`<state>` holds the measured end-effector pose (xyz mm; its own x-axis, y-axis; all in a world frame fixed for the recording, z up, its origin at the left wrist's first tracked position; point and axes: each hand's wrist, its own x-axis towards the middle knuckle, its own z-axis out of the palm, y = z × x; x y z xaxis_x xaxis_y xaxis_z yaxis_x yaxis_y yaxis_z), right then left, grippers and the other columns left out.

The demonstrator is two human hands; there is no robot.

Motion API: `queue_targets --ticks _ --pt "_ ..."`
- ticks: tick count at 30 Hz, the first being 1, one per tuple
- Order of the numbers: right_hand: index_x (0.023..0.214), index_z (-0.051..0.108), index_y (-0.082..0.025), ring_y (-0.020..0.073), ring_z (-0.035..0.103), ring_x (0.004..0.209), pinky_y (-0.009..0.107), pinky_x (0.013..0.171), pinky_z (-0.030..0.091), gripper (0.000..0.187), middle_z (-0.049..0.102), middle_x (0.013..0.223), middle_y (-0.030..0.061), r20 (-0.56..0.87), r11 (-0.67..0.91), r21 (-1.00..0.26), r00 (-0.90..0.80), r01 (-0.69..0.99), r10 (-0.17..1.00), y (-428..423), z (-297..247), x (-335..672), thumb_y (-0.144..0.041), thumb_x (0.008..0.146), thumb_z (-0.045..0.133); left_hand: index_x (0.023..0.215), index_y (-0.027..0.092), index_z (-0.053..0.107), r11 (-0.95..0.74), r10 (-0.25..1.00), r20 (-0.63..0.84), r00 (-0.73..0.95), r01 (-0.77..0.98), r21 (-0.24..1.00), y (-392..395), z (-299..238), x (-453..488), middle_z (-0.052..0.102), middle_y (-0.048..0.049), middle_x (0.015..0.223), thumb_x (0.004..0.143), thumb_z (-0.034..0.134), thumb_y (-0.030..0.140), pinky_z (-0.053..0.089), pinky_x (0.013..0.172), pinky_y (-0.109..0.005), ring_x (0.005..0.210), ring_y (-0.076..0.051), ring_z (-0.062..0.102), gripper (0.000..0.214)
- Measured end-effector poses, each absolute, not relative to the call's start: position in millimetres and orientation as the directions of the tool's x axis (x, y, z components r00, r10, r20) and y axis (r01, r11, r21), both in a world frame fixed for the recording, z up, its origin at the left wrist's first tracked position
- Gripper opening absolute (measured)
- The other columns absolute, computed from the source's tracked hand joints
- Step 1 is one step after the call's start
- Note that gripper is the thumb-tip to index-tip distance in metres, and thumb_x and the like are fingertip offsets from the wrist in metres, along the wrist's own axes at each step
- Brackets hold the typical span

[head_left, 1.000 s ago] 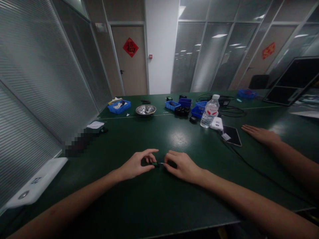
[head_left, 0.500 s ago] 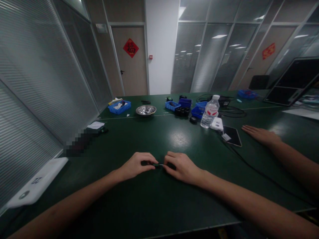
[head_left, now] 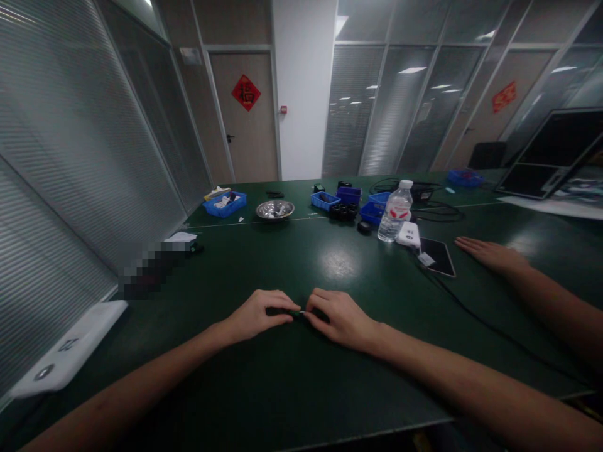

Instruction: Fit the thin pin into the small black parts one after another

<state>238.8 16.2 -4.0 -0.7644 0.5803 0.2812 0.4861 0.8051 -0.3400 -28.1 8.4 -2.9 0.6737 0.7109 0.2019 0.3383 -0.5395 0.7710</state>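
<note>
Close together above the green tabletop (head_left: 245, 389), my two hands meet over one tiny item. Thumb and fingers of my left hand (head_left: 257, 314) pinch a small dark green piece (head_left: 296, 312). From its right side a thin pale tip (head_left: 303, 312) reaches to the fingertips of my right hand (head_left: 339, 319), which are pinched around that end. The fingers hide most of the item, so its kind cannot be made out. Both forearms come in from the near edge.
Farther back stand a metal bowl (head_left: 275, 211), blue trays (head_left: 225, 204) and a water bottle (head_left: 396, 213). A dark tablet (head_left: 438, 257) and a cable lie rightward, beside another person's flat hand (head_left: 494, 256). A white device (head_left: 70, 348) sits at left.
My right hand has moved slightly left, so the gap between my fingertips is narrower and less of the pale tip shows. The other person's hand has stayed put.
</note>
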Motion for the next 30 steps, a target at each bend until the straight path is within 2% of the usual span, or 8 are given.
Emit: queue_targets --ticks 8,14,23,30 --pt "0.107 0.063 -0.019 0.0147 0.06 0.079 0.027 0.068 0.043 0.013 0.063 0.098 0.0037 0.299 0.787 -0.4 -0.745 0.47 0.597 14.4 -2.7 238.2 -0.029 0.103 0.054 0.125 0.025 0.073 -0.534 0.71 0.19 0.678 0.343 0.773 6.0 2.3 -26.7 0.071 -0.0064 0.119 0.098 0.064 0.03 0.051 0.096 -0.034 0.108 -0.02 0.066 0.029" --pt "0.103 0.062 -0.019 0.0142 0.058 0.077 0.027 0.067 0.042 0.013 0.062 0.096 0.0032 0.297 0.756 -0.437 -0.715 0.488 0.633 16.4 -3.6 239.0 -0.03 0.103 0.054 0.116 0.022 0.076 -0.492 0.77 0.183 0.611 0.387 0.78 6.3 3.5 -26.0 0.071 -0.0063 0.113 0.103 0.055 0.032 0.049 0.094 -0.033 0.104 -0.02 0.066 0.026" --pt "0.101 0.063 -0.019 0.0131 0.056 0.074 0.026 0.065 0.04 0.012 0.062 0.094 0.0021 0.291 0.735 -0.468 -0.699 0.491 0.653 16.3 -1.3 239.9 -0.029 0.102 0.057 0.118 0.021 0.074 -0.339 0.877 0.118 0.465 0.426 0.838 11.4 0.4 -30.8 0.072 -0.0054 0.115 0.097 0.064 0.031 0.051 0.093 -0.035 0.106 -0.022 0.066 0.025" --pt "0.101 0.063 -0.019 0.014 0.058 0.077 0.026 0.067 0.041 0.011 0.063 0.095 0.0025 0.297 0.732 -0.478 -0.695 0.486 0.655 19.1 -6.3 240.7 -0.029 0.101 0.058 0.118 0.02 0.075 -0.296 0.892 0.102 0.44 0.399 0.868 15.1 -5.8 -32.9 0.073 -0.0063 0.116 0.094 0.068 0.033 0.052 0.094 -0.037 0.105 -0.022 0.067 0.028"
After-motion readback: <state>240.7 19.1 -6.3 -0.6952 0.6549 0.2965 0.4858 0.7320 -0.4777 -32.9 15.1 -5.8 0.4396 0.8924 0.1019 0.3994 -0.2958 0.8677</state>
